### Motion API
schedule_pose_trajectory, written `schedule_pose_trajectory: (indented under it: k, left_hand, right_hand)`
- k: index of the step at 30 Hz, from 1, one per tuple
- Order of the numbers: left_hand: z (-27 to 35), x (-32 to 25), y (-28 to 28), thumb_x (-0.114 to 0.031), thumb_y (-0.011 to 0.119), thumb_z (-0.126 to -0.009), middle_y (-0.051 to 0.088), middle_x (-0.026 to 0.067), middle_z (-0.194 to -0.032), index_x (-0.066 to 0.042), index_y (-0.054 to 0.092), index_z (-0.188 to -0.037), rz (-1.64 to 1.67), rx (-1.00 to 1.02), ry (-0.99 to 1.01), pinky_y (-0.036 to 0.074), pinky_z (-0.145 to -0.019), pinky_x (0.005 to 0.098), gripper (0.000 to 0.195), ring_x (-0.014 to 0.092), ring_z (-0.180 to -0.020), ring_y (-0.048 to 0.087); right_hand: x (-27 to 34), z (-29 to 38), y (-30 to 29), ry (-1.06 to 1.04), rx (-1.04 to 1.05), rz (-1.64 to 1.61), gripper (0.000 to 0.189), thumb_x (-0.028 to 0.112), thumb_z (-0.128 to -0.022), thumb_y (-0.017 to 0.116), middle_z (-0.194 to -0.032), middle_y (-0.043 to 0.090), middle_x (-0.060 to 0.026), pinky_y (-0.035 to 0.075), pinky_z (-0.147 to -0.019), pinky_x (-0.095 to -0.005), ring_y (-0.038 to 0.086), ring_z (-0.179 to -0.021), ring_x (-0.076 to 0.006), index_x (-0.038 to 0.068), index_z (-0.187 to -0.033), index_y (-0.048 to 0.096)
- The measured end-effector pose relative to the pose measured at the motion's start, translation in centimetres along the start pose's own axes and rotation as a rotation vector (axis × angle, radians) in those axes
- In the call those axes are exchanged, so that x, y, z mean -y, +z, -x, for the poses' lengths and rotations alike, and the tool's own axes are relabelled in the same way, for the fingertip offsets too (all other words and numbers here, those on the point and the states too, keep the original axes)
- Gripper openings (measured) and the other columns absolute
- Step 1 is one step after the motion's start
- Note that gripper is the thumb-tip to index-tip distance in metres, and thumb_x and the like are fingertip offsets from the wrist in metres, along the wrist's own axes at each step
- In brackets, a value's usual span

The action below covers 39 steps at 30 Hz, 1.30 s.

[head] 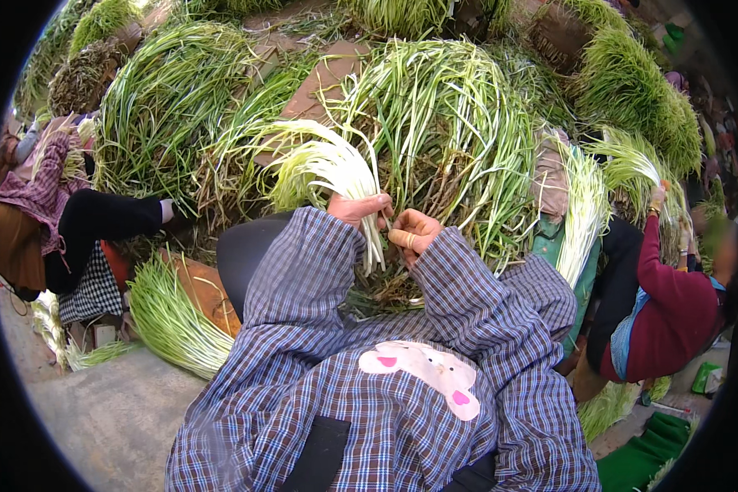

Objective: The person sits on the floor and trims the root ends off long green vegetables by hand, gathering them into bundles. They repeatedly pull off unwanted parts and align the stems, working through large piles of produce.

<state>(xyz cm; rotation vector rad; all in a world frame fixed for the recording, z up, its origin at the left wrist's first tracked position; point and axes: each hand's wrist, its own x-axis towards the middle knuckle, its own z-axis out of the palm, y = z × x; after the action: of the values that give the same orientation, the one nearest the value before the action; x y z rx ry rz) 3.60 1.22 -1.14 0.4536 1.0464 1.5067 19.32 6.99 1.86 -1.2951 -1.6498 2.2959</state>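
My left hand (360,210) is closed round a bunch of pale leafy stalks (343,161), like blanched garlic chives. The white ends hang below the hand and the yellow-green tops bend over to the left. Close beside it, my right hand (416,235) has its thumb and forefinger pinched together near the stalks; whether something thin is between them I cannot tell. A large heap of green and white stalks (449,123) with brown, withered matter lies just beyond both hands. More brown trimmings (384,289) lie below the hands.
A long white-stalked bundle (578,215) lies at my right, by a co-worker in a dark red sleeve (647,246) holding stalks. Another person in a checked top (37,184) sits at the left. A green bundle (172,313) leans on a brown board (206,289) at my left.
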Motion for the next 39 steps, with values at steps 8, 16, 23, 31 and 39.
schedule_pose_trajectory:
  k: [8,16,23,31,39]
  left_hand:
    - [-0.2,0.5,0.0,-0.009,0.064,-0.075,0.061,0.0131,-0.076,0.004,0.056,-0.09,0.023,0.014,-0.124,0.048,-0.048,0.0262,0.021,0.018,-0.056,0.057]
    - [0.3,1.0,1.0,-0.007,0.068,-0.07,0.058,0.0096,-0.066,0.0,0.056,-0.083,-0.025,-0.052,-0.147,0.046,-0.042,0.0269,0.019,0.018,-0.05,0.055]
    - [-0.3,-0.3,0.5,-0.006,0.062,-0.075,0.055,0.0108,-0.073,0.002,0.051,-0.091,-0.047,-0.097,0.01,0.048,-0.05,0.0279,0.021,0.018,-0.057,0.052]
    - [-1.2,0.2,-0.8,-0.009,0.062,-0.077,0.058,0.0105,-0.073,-0.003,0.053,-0.085,0.211,-0.272,0.028,0.053,-0.053,0.0321,0.014,0.019,-0.061,0.058]
    - [-3.5,0.9,1.5,-0.001,0.056,-0.077,0.056,0.01,-0.078,-0.006,0.049,-0.089,0.845,-0.289,0.272,0.052,-0.062,0.0384,0.015,0.022,-0.068,0.058]
  right_hand:
    - [-1.3,-0.1,0.0,-0.24,-0.041,0.162,0.012,0.011,-0.082,0.057,-0.061,0.05,-0.0007,0.04,-0.046,-0.0232,0.047,-0.048,-0.0079,0.003,-0.076,0.05]
    - [-2.0,0.3,-1.0,-0.421,-0.096,0.396,0.018,0.017,-0.08,0.059,-0.059,0.045,-0.0016,0.038,-0.053,-0.0283,0.041,-0.055,-0.0101,0.004,-0.072,0.049]
    - [1.7,3.7,-1.1,-0.281,-0.062,-0.334,0.011,0.008,-0.08,0.054,-0.055,0.046,-0.0001,0.032,-0.038,-0.0204,0.04,-0.043,-0.0076,0.007,-0.07,0.049]
    - [3.4,5.1,-7.9,-0.648,-0.151,-0.676,0.016,0.008,-0.084,0.05,-0.053,0.044,-0.0014,0.036,-0.033,-0.0237,0.038,-0.04,-0.0085,0.011,-0.068,0.047]
    - [-4.5,0.4,-6.2,0.038,-0.816,-0.764,0.035,0.036,-0.086,0.048,-0.101,0.052,-0.0065,0.048,-0.066,-0.0355,0.054,-0.085,-0.0196,0.009,-0.109,0.043]
